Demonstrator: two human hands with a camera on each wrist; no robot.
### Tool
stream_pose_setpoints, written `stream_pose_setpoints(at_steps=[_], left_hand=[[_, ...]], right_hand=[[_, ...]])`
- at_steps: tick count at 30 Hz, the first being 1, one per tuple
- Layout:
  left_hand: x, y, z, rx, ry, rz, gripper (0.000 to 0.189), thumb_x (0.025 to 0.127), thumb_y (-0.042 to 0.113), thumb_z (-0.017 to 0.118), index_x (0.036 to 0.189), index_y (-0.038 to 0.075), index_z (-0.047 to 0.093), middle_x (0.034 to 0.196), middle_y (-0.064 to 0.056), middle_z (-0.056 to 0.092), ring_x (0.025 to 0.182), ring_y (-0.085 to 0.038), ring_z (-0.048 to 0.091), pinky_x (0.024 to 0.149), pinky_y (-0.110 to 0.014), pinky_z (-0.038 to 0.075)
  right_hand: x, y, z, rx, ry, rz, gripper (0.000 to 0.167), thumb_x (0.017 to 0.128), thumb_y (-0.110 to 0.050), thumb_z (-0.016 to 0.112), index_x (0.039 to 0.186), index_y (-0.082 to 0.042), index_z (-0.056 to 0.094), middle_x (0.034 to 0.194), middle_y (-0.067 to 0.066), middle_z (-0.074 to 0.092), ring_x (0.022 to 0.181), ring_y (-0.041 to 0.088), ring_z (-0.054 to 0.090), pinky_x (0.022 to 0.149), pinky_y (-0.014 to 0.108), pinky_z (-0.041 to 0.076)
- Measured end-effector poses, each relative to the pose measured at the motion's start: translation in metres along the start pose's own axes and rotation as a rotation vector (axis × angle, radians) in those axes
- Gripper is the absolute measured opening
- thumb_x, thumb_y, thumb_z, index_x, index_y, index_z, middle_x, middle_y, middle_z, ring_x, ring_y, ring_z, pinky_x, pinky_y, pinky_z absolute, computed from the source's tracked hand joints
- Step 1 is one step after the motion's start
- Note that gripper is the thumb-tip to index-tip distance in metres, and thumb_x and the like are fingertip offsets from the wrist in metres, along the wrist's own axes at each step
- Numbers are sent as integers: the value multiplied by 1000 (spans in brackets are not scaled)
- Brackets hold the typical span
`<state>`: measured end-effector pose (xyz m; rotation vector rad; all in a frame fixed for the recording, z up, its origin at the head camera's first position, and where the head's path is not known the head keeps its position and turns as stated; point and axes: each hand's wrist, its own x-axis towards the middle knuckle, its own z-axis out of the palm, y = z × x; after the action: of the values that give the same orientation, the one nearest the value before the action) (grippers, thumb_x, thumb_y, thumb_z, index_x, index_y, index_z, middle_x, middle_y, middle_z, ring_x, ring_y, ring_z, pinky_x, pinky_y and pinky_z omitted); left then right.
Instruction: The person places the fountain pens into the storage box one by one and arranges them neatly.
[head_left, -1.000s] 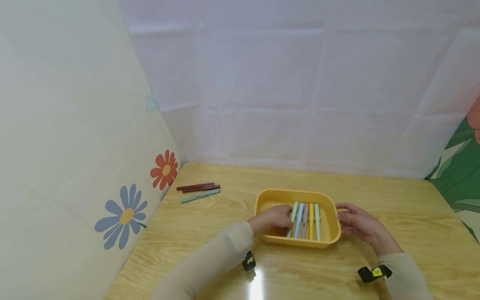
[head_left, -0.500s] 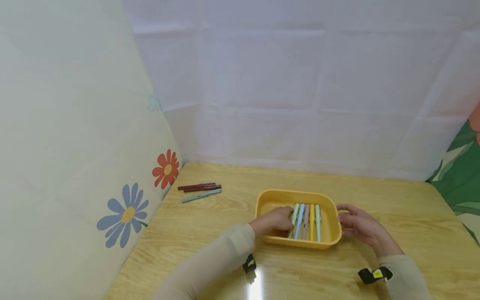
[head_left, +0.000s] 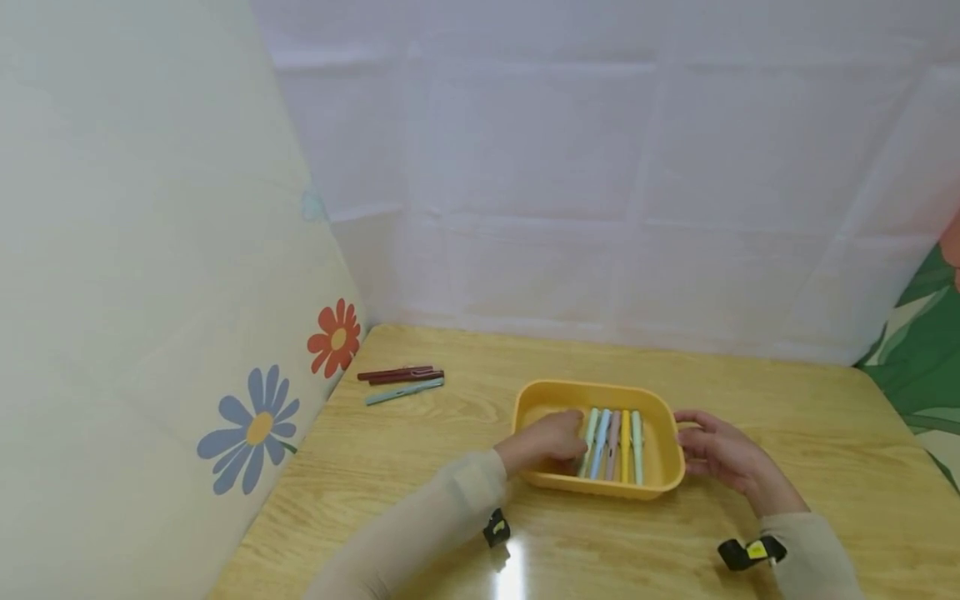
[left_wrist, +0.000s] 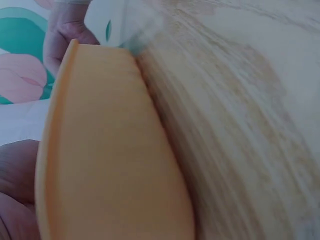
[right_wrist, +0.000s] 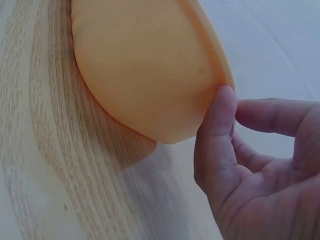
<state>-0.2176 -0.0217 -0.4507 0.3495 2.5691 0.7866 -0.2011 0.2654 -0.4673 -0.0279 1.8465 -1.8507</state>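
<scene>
A yellow plastic tray (head_left: pixel 585 390) sits on the wooden table with several capped pens lying side by side in it. Inside its left part is my left hand (head_left: pixel 546 437), its fingertips against the left side of the leftmost pale green pen (head_left: pixel 590 437); the fingers' undersides are hidden. To the right of that pen lie a light blue pen (head_left: pixel 601 443), a mauve pen (head_left: pixel 613 442), a yellow pen (head_left: pixel 626 446) and another pale green pen (head_left: pixel 637 446). My right hand (head_left: pixel 723 454) touches the tray's right end from outside, thumb (right_wrist: pixel 218 120) against the wall.
On the table's left lie two dark red pens (head_left: pixel 405 377) and a grey-blue pen (head_left: pixel 405 392). A white cloth (head_left: pixel 525 167) hangs behind the table, and a flower-printed sheet (head_left: pixel 150 250) stands along the left side.
The left hand's fingertips have drawn slightly left off the leftmost green pen. The right hand stays at the tray's end. The head view has shifted a little.
</scene>
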Motion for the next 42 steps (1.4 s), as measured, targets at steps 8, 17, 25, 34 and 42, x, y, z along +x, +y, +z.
stream_pose_setpoints(at_steps=[8, 17, 25, 34, 42], left_hand=[[-6, -4, -16, -224, -2, -8, 64, 92, 6, 62, 152, 4, 41, 84, -5, 63, 64, -16, 60, 59, -26, 51], [-20, -15, -37, -359, 6, 81, 56, 96, 5, 56, 151, 3, 43, 106, -9, 63, 91, -33, 68, 75, -39, 61], [-35, -33, -59, -383, 76, 144, 53, 99, 8, 59, 150, 4, 44, 116, -12, 63, 99, -39, 66, 79, -42, 60], [-46, -58, -74, -263, 201, 233, 52, 100, 10, 58, 150, 5, 45, 126, -11, 65, 114, -29, 63, 87, -39, 57], [-54, -80, -84, -182, 312, 226, 53, 99, 11, 59, 150, 7, 45, 130, -13, 64, 116, -31, 63, 95, -44, 56]], right_hand=[[-1, 2, -2, 11, -3, -6, 41, 102, -11, 55, 140, -3, 41, 98, 1, 67, 86, 14, 66, 73, 31, 61], [-2, 4, -2, -14, -4, -7, 48, 103, -12, 55, 144, 3, 36, 101, 1, 68, 88, 15, 66, 74, 32, 61], [-4, 4, -1, -7, 8, -2, 46, 102, -11, 55, 143, 2, 37, 100, 1, 68, 87, 14, 67, 73, 30, 61], [-4, 3, 0, -7, -9, -14, 44, 102, -11, 55, 141, 0, 39, 99, 1, 68, 87, 14, 66, 73, 31, 61], [-2, 1, 2, -10, 12, -11, 44, 102, -11, 56, 141, 0, 40, 99, 1, 68, 86, 15, 66, 73, 31, 61]])
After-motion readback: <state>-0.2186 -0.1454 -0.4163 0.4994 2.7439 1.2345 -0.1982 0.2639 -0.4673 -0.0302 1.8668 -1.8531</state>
